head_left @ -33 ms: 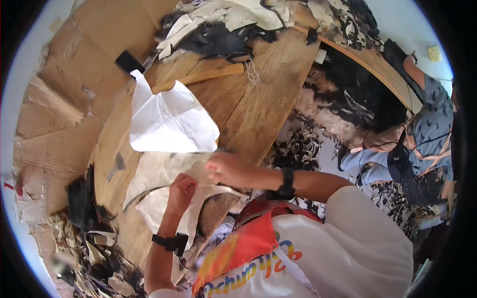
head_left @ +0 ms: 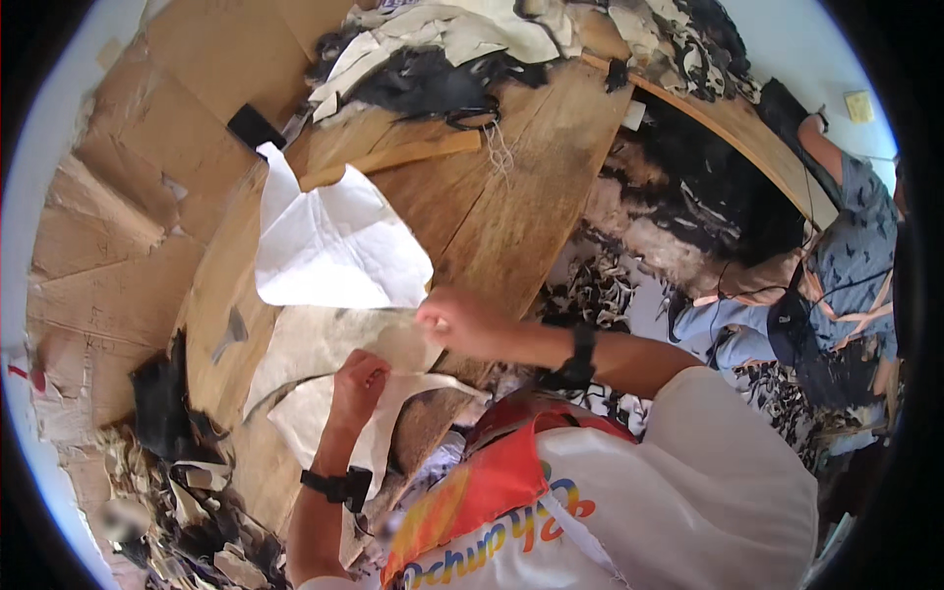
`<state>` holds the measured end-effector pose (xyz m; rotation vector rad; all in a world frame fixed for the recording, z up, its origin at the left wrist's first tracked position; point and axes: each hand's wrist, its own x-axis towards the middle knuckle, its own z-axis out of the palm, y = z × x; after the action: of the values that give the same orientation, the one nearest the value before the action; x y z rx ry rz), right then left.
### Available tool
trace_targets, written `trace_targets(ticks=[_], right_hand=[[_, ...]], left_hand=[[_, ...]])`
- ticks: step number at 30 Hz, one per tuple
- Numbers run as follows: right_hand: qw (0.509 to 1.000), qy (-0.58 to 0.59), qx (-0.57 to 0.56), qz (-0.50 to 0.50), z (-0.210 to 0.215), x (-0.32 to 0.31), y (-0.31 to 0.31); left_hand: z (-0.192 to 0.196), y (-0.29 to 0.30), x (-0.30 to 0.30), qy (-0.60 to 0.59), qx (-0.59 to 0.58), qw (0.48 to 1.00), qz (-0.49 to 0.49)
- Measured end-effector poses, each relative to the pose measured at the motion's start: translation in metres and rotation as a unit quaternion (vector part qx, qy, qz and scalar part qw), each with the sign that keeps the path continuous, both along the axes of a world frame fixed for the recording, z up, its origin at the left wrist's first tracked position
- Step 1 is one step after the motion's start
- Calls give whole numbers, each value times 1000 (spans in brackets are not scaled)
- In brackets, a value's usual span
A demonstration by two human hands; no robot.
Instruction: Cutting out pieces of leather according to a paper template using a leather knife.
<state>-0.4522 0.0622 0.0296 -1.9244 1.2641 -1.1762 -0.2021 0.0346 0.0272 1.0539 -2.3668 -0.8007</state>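
Observation:
On the wooden table [head_left: 521,206] lies a stiff white sheet [head_left: 339,246] with curved edges, perhaps paper. Its lower edge overlaps a cream piece of hide or fabric [head_left: 320,339]. A second cream piece [head_left: 305,408] lies nearer my body. My left hand [head_left: 361,379] is closed, fingers curled, over these cream pieces; whatever it may grip is hidden. At the white sheet's lower right corner, my right hand [head_left: 460,323] is closed too, its fingertips by the cream piece's edge. Anything inside it is too small or hidden to make out.
A wooden strip [head_left: 393,159] and a dark phone-like object [head_left: 256,126] lie beyond the sheet. Cream and black pieces [head_left: 442,74] pile up at the far end. Scraps [head_left: 216,511] heap at the lower left. Another person [head_left: 851,256] is at the right.
My right hand has moved slightly down and right, near the white sheet's corner. The sheet's lower edge has shifted slightly toward me. My left hand stays almost in place.

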Motion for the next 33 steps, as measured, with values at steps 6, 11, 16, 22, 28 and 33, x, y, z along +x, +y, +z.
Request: trace_targets(ticks=[6, 11, 16, 22, 28, 33], right_hand=[[986, 36, 76, -146, 8, -177, -88], [958, 165, 57, -227, 5, -245, -148], [915, 263, 157, -262, 4, -232, -210], [904, 267, 186, -276, -30, -252, -240], [935, -127, 283, -172, 0, -288, -195], [937, -62, 287, -187, -9, -335, -163]], left_hand=[[10, 3, -5, -21, 64, 997, 41], [16, 0, -11, -40, 88, 994, 49], [20, 0, -11, -64, 108, 990, 67], [27, 0, -20, -67, 138, 985, 81], [23, 2, -13, -63, 133, 985, 89], [24, -1, -16, -72, 125, 987, 73]])
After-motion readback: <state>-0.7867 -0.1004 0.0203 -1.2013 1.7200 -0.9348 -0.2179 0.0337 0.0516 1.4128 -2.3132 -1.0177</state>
